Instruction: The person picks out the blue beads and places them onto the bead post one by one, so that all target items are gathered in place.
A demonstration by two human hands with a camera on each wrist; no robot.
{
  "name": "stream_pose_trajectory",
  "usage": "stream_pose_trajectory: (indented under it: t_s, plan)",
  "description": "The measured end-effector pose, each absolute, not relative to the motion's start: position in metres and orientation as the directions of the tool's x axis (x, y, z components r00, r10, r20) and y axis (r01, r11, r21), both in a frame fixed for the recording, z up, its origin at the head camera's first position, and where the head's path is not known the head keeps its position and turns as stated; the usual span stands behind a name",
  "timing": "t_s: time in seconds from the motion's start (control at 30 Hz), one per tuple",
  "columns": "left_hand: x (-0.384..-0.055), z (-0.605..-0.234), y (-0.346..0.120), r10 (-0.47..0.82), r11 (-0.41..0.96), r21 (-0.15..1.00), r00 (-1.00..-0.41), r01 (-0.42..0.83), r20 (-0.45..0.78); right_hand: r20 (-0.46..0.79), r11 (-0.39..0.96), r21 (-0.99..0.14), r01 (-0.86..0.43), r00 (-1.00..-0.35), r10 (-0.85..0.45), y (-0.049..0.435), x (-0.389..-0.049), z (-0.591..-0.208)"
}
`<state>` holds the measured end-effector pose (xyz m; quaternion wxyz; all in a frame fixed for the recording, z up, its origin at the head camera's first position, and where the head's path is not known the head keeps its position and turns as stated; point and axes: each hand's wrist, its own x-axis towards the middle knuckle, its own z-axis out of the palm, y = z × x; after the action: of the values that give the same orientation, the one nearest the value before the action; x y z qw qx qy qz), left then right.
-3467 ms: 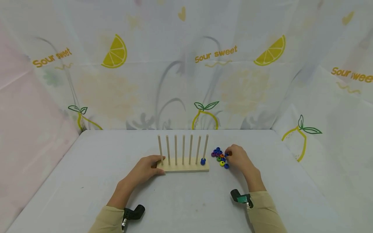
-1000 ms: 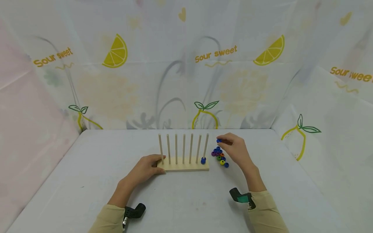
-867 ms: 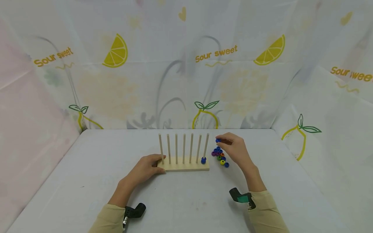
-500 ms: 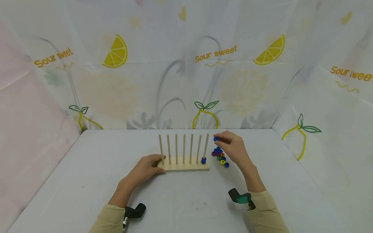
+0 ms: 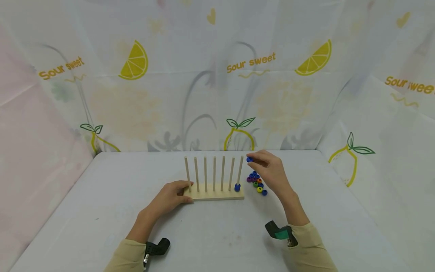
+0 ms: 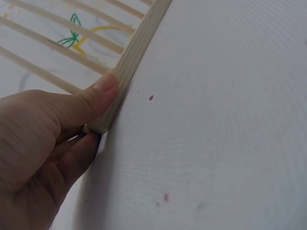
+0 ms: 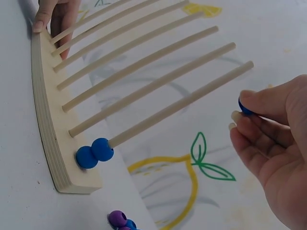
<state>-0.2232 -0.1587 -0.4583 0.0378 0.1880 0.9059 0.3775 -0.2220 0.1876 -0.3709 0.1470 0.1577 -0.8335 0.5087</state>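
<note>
A pale wooden rack (image 5: pixel 214 195) with a row of upright pegs stands on the table. My left hand (image 5: pixel 170 197) grips its left end, thumb along the front edge, as the left wrist view shows (image 6: pixel 43 129) too. Two blue beads (image 7: pixel 95 153) sit stacked at the foot of the rightmost peg (image 7: pixel 182 104). My right hand (image 5: pixel 270 168) pinches another blue bead (image 5: pixel 249 159) between thumb and fingers. That bead is just right of the rightmost peg's tip, level with it and apart from it. In the right wrist view the thumb mostly covers the held bead.
Several loose beads, including a yellow bead (image 5: pixel 259 189), a green bead (image 5: pixel 255 184) and an orange bead (image 5: pixel 259 181), lie in a cluster right of the rack, below my right hand. A white printed curtain (image 5: pixel 190 94) rises behind the table (image 5: pixel 210 238).
The right hand has picked a blue bead from the cluster, lifted it and carried it left toward the top of the rightmost peg. The left hand and rack have stayed in place.
</note>
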Motion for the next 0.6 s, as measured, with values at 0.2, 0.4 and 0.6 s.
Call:
stream_pose_trajectory:
  t_s: [0.2,0.4,0.6]
  plan:
    - [-0.223,-0.458,-0.158,0.365,0.645,0.696,-0.927,0.315,0.08,0.426,0.427,-0.791,-0.437,-0.896,-0.129,0.185,-0.22,-0.367]
    - [-0.222,-0.458,-0.158,0.365,0.649,0.692,-0.927,0.317,0.082,0.442,0.413,-0.789,-0.455,-0.887,-0.132,0.183,-0.217,-0.364]
    - [-0.221,-0.455,-0.159,0.364,0.651,0.689,-0.928,0.319,0.086,0.469,0.386,-0.786,-0.483,-0.873,-0.138,0.18,-0.214,-0.36]
